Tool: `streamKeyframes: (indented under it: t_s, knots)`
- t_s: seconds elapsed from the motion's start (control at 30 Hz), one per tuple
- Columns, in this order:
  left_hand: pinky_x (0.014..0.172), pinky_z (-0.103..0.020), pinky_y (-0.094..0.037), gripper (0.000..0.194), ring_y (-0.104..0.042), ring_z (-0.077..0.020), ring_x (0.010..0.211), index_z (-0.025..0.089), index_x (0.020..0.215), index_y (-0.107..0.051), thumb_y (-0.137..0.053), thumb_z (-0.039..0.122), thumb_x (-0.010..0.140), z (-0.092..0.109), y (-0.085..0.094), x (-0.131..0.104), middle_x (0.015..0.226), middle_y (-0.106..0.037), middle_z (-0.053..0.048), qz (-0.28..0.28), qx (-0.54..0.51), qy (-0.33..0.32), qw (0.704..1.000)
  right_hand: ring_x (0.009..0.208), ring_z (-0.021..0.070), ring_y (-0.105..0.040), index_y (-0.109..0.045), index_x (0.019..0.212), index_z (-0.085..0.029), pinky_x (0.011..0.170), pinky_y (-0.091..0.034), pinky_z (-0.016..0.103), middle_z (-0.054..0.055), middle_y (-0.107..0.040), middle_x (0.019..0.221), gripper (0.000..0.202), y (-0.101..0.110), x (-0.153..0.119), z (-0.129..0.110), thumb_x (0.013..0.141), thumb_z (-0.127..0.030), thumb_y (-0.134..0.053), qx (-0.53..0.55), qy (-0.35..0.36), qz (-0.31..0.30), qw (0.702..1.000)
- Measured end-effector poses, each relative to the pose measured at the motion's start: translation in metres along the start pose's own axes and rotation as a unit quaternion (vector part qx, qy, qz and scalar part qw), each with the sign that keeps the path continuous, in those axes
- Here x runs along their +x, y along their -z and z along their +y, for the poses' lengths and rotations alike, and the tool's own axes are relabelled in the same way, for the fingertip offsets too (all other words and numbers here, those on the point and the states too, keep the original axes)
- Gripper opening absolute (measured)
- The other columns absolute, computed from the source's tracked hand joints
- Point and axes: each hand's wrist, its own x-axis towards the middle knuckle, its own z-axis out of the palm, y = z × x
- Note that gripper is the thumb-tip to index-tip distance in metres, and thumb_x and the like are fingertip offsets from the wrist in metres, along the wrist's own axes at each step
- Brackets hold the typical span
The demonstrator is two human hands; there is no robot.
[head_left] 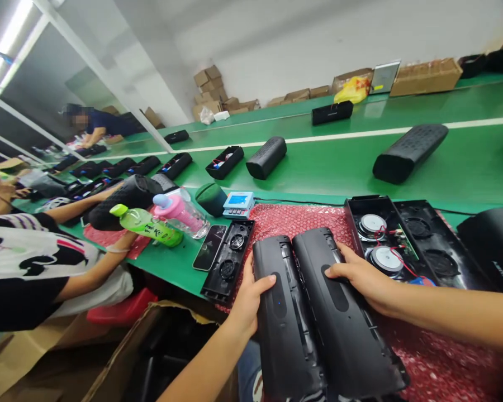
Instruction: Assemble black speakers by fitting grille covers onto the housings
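Observation:
Two long black speaker shells stand side by side, tilted, in front of me. My left hand (251, 296) grips the left shell (283, 335), its thumb on the oval panel near a small blue light. The right shell (347, 329) is in my right hand (360, 273), thumb on its oval panel. Beneath them lies red bubble wrap (285, 215). Behind my right hand an open housing (371, 240) shows two round speakers, red wires and a circuit board, beside another black shell (431, 240). A black shell with two round grilles (230, 262) lies left of my left hand.
A phone (210, 247), a green bottle (148, 224), a pink bottle (182, 215) and a blue device (238, 204) are on the left. Speakers rest on the green conveyor (331, 162). A person in a patterned shirt (37, 262) holds a black speaker. A cardboard box stands below.

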Motion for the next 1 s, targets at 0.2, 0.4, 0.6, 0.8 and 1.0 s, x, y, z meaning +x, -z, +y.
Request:
streamKeyframes:
  t_s: [0.2, 0.4, 0.6, 0.8, 1.0]
  knots:
    - [0.076, -0.028, -0.055, 0.084, -0.064, -0.0194, 0.097, 0.036, 0.136, -0.034, -0.071, 0.016, 0.063, -0.0034, -0.0046, 0.0013, 0.130, -0.055, -0.003, 0.028, -0.005, 0.002, 1.000, 0.056, 0.0242, -0.060, -0.032, 0.133, -0.029, 0.042, -0.050, 0.030, 0.002, -0.063, 0.082, 0.087, -0.0051, -0.0035, -0.0048, 0.051, -0.024, -0.061, 0.040, -0.013, 0.020, 0.999]
    - [0.095, -0.035, -0.049, 0.079, -0.052, -0.0257, 0.120, 0.035, 0.134, -0.039, -0.074, 0.026, 0.063, -0.0066, -0.0009, 0.0037, 0.137, -0.049, -0.001, 0.062, 0.043, -0.007, 0.997, 0.069, 0.0251, -0.061, -0.030, 0.135, -0.026, 0.052, -0.052, 0.032, 0.003, -0.061, 0.091, 0.089, -0.0059, -0.0010, -0.0025, 0.051, -0.028, -0.058, 0.027, 0.009, 0.033, 0.999]
    - [0.101, -0.038, -0.045, 0.076, -0.051, -0.0260, 0.122, 0.036, 0.133, -0.041, -0.073, 0.025, 0.065, -0.0053, -0.0014, 0.0026, 0.134, -0.051, -0.001, 0.057, 0.047, -0.006, 0.997, 0.074, 0.0267, -0.061, -0.031, 0.134, -0.024, 0.053, -0.053, 0.033, 0.004, -0.060, 0.094, 0.089, -0.0078, -0.0001, -0.0012, 0.049, -0.028, -0.058, 0.015, 0.012, 0.056, 0.998]
    - [0.092, -0.033, -0.050, 0.083, -0.053, -0.0260, 0.118, 0.034, 0.135, -0.038, -0.074, 0.022, 0.061, -0.0038, -0.0029, 0.0030, 0.135, -0.051, -0.002, 0.056, 0.033, -0.001, 0.998, 0.074, 0.0263, -0.063, -0.037, 0.130, -0.025, 0.055, -0.055, 0.032, 0.002, -0.061, 0.094, 0.084, -0.0103, -0.0034, 0.0006, 0.050, -0.025, -0.062, 0.058, 0.018, 0.060, 0.996]
    - [0.084, -0.031, -0.053, 0.086, -0.058, -0.0254, 0.111, 0.031, 0.137, -0.032, -0.073, 0.021, 0.062, -0.0049, -0.0011, 0.0020, 0.130, -0.055, -0.005, 0.017, 0.017, -0.009, 1.000, 0.071, 0.0276, -0.064, -0.038, 0.130, -0.032, 0.052, -0.056, 0.035, 0.002, -0.061, 0.102, 0.086, -0.0082, -0.0025, 0.0024, 0.049, -0.024, -0.067, 0.066, -0.015, 0.077, 0.995]
